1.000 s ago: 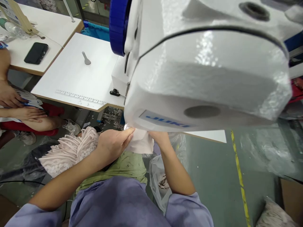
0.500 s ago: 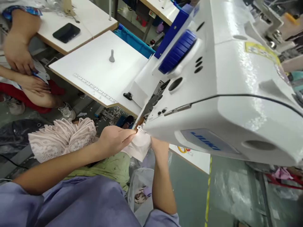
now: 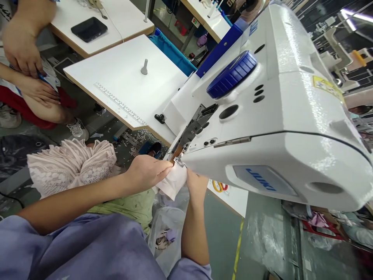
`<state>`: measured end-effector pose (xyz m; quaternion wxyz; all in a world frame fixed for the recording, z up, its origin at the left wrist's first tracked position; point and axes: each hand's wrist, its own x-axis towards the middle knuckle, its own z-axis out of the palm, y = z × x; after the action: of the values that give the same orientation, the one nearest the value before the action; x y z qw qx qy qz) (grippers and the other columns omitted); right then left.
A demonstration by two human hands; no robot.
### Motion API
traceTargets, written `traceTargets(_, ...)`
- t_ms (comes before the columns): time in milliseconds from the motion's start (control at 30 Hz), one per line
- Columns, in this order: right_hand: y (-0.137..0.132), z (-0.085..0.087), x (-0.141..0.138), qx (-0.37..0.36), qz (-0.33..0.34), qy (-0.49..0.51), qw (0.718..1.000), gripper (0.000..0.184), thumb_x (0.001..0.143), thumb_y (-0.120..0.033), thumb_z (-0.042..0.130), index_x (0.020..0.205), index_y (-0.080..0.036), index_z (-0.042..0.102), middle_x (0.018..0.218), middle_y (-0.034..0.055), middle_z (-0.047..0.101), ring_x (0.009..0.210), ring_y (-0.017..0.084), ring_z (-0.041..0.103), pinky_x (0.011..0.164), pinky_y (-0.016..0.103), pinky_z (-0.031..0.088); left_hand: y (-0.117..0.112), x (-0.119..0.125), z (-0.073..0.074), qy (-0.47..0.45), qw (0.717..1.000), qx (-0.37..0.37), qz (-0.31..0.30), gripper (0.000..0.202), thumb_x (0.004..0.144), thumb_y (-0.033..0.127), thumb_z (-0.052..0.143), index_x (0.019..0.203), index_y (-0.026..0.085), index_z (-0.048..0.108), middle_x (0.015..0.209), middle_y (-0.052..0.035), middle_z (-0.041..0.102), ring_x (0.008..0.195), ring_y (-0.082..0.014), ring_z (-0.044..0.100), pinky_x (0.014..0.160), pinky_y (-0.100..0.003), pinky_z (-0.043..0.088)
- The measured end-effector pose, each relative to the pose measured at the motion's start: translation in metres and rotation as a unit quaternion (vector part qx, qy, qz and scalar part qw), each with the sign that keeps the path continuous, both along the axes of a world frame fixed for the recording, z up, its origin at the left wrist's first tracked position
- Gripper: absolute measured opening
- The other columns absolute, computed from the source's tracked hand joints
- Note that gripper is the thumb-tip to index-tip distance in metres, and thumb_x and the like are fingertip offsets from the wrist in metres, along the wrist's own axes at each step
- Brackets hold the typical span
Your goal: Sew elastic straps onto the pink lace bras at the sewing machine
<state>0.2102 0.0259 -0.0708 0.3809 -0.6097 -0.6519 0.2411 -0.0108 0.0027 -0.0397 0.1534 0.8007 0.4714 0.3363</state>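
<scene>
A pale pink fabric piece (image 3: 172, 183) hangs from the small metal presser foot (image 3: 178, 161) of a white JUKI sewing machine (image 3: 279, 155). My left hand (image 3: 149, 170) pinches its left upper edge between thumb and fingers, close to the foot. On the opposite edge, my right hand (image 3: 196, 184) grips the same cloth, its fingers largely hidden by the machine head. Left of my lap sits a bunched stack of pale pink lace pieces (image 3: 72, 167), partly behind my left forearm.
The machine's white table (image 3: 125, 74) carries a printed ruler and a grey peg (image 3: 144, 67). Scissors (image 3: 220, 186) lie right of my right hand. Below hangs a clear plastic bag (image 3: 166, 233) with scraps. A co-worker's hands (image 3: 35, 83) are at the left, near a phone (image 3: 89, 29).
The view has shifted, so the machine head sits farther right and lower. Both hands keep their hold on the fabric piece, whose hanging part looks slightly turned and flatter.
</scene>
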Motion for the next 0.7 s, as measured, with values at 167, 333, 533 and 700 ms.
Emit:
traceTargets(167,0.000,0.008,-0.005,0.009,-0.033,0.000,0.999,0.028,0.082,-0.035,0.055,0.099,-0.019,0.071,0.093,0.0084,0.075,0.106,0.028,0.064,0.098,0.050,0.049,-0.002,0.001,-0.002,-0.004,0.999,0.040,0.007,0.029,0.100,0.030,0.045,0.098,0.022,0.073,0.069,0.0015,0.074,0.061,-0.0130,0.068,0.059,-0.024,0.041)
traceTargets(333,-0.001,0.016,-0.008,-0.017,-0.052,0.025,0.998,0.022,0.082,-0.036,0.055,0.089,-0.022,0.070,0.083,0.0039,0.072,0.101,0.026,0.063,0.095,0.045,0.050,-0.001,-0.001,0.000,0.002,1.000,0.020,0.003,0.030,0.100,0.032,0.046,0.099,0.024,0.074,0.070,0.0021,0.075,0.059,-0.0129,0.066,0.057,-0.024,0.038)
traceTargets(533,-0.008,0.009,-0.015,-0.028,-0.074,0.114,0.990,0.020,0.084,-0.038,0.056,0.084,-0.020,0.064,0.078,0.0020,0.067,0.089,0.021,0.064,0.089,0.036,0.052,0.001,-0.003,0.005,-0.010,0.998,-0.064,0.004,0.031,0.098,0.034,0.047,0.096,0.022,0.075,0.073,0.0010,0.076,0.061,-0.0129,0.066,0.057,-0.023,0.038)
traceTargets(700,-0.036,-0.004,-0.028,-0.109,-0.083,0.342,0.930,0.032,0.091,-0.050,0.053,0.102,-0.021,0.060,0.090,0.0034,0.066,0.081,0.017,0.063,0.072,0.028,0.053,-0.001,-0.008,0.009,-0.026,0.993,-0.110,-0.028,0.030,0.099,0.035,0.047,0.105,0.022,0.074,0.090,-0.0002,0.079,0.075,-0.0141,0.071,0.064,-0.021,0.044)
